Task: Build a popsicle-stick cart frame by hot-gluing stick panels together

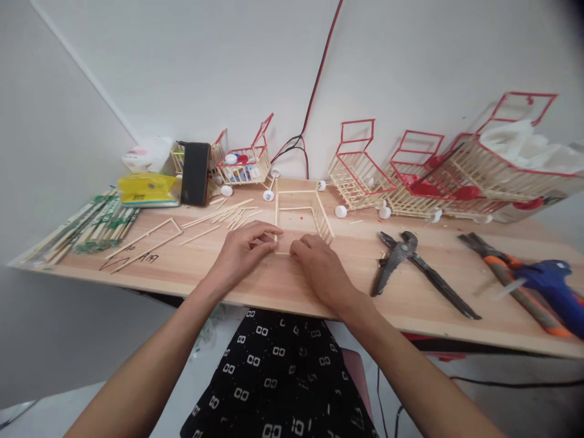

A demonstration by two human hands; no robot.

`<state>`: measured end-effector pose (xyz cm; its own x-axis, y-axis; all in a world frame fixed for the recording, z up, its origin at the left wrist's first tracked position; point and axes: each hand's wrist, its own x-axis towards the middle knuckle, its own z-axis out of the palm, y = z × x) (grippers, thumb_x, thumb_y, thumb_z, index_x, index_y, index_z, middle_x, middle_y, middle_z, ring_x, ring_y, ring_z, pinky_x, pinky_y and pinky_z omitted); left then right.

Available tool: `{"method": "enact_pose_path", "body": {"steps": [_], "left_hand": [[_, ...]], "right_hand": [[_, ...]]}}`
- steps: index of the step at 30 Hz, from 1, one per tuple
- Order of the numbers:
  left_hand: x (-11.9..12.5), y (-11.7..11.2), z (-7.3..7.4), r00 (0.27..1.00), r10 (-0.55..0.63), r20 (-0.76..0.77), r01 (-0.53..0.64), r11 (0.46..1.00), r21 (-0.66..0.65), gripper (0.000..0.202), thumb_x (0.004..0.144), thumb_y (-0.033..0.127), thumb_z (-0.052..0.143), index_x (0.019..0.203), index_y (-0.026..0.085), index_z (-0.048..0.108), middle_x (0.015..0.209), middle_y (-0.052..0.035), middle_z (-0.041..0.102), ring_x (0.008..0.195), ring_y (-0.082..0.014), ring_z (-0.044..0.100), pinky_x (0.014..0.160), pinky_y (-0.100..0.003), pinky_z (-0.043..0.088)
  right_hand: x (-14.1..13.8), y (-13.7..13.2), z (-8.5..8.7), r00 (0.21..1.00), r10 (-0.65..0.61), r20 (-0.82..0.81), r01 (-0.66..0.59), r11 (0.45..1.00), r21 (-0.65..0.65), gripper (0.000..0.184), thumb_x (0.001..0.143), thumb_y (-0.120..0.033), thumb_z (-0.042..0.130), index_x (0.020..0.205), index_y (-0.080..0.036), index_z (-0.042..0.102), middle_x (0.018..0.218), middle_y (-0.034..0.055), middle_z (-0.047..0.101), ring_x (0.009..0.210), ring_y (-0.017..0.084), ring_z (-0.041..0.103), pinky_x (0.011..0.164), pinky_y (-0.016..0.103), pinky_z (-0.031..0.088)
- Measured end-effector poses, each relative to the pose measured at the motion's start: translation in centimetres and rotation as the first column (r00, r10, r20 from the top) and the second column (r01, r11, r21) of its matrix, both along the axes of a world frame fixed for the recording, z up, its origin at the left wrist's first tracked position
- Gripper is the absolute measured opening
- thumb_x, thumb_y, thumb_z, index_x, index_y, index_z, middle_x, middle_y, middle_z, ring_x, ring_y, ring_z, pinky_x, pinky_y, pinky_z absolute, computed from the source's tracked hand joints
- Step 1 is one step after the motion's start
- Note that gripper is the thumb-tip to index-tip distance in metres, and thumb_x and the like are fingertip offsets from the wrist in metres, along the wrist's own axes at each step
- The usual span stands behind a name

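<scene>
A half-built basket frame of thin wooden sticks (298,210) lies on the wooden board (283,283) in front of me. My left hand (244,250) rests palm down at the frame's near left corner, fingers curled and pinching a stick there. My right hand (322,263) sits at the near right corner, fingers bent onto the frame's lower edge. The two hands almost meet over the near side. What lies under the fingertips is hidden.
Loose sticks (223,218) and a bent stick outline (146,242) lie left. Stick packets (91,225), a yellow pack (146,190) and a black phone (195,173) stand far left. Finished red-handled baskets (360,170) line the wall. Black pliers (410,264), orange cutters (511,280) and a blue glue gun (554,286) lie right.
</scene>
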<state>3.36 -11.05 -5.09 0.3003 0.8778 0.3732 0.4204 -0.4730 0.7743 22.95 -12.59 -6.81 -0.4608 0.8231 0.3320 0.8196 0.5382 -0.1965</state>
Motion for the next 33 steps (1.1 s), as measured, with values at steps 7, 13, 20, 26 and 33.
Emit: {"method": "enact_pose_path", "body": {"steps": [7, 13, 20, 26, 33], "left_hand": [[0.0, 0.0, 0.0, 1.000, 0.017, 0.012, -0.017, 1.000, -0.002, 0.025, 0.083, 0.013, 0.062, 0.105, 0.024, 0.068, 0.096, -0.0006, 0.068, 0.080, -0.0097, 0.063, 0.071, -0.022, 0.052], [0.1, 0.0, 0.0, 1.000, 0.017, 0.017, -0.017, 1.000, -0.003, 0.025, 0.082, 0.012, 0.063, 0.104, 0.024, 0.068, 0.096, -0.0003, 0.068, 0.080, -0.0092, 0.063, 0.072, -0.022, 0.052], [0.0, 0.0, -0.2, 1.000, 0.015, 0.019, -0.016, 1.000, 0.011, 0.022, 0.084, 0.016, 0.063, 0.105, 0.023, 0.068, 0.099, -0.0022, 0.068, 0.081, -0.0108, 0.063, 0.071, -0.023, 0.053], [0.1, -0.1, -0.1, 0.999, 0.023, 0.026, -0.023, 1.000, 0.008, 0.021, 0.084, 0.016, 0.062, 0.104, 0.022, 0.068, 0.098, -0.0024, 0.068, 0.080, -0.0103, 0.063, 0.069, -0.022, 0.053], [0.0, 0.0, -0.2, 0.999, 0.031, 0.014, -0.031, 0.999, 0.020, 0.021, 0.084, 0.017, 0.063, 0.103, 0.023, 0.068, 0.103, -0.0027, 0.068, 0.081, -0.0107, 0.064, 0.068, -0.022, 0.054]], "right_hand": [[0.1, 0.2, -0.1, 0.997, 0.029, -0.073, -0.031, 0.999, -0.018, 0.019, 0.095, -0.012, 0.042, 0.083, -0.020, 0.055, 0.088, 0.0044, 0.058, 0.087, 0.019, 0.050, 0.075, 0.029, 0.037], [0.2, 0.2, -0.2, 0.997, 0.030, -0.077, -0.031, 0.999, -0.016, 0.018, 0.095, -0.014, 0.043, 0.084, -0.019, 0.057, 0.087, 0.0046, 0.059, 0.088, 0.019, 0.051, 0.076, 0.029, 0.039], [0.1, 0.3, -0.3, 0.979, 0.081, -0.186, -0.086, 0.996, -0.022, 0.016, 0.095, -0.016, 0.047, 0.091, -0.018, 0.062, 0.094, 0.0064, 0.063, 0.095, 0.019, 0.055, 0.083, 0.033, 0.044], [0.7, -0.5, 1.5, 0.868, 0.182, -0.461, -0.162, 0.983, 0.083, 0.019, 0.096, -0.017, 0.045, 0.101, -0.019, 0.063, 0.102, 0.0059, 0.067, 0.100, 0.017, 0.059, 0.088, 0.032, 0.047], [3.0, -0.7, 3.0, 0.698, 0.143, -0.702, 0.079, 0.959, 0.273, 0.016, 0.093, -0.016, 0.050, 0.096, -0.021, 0.066, 0.090, 0.0028, 0.067, 0.088, 0.015, 0.062, 0.082, 0.031, 0.049]]}}
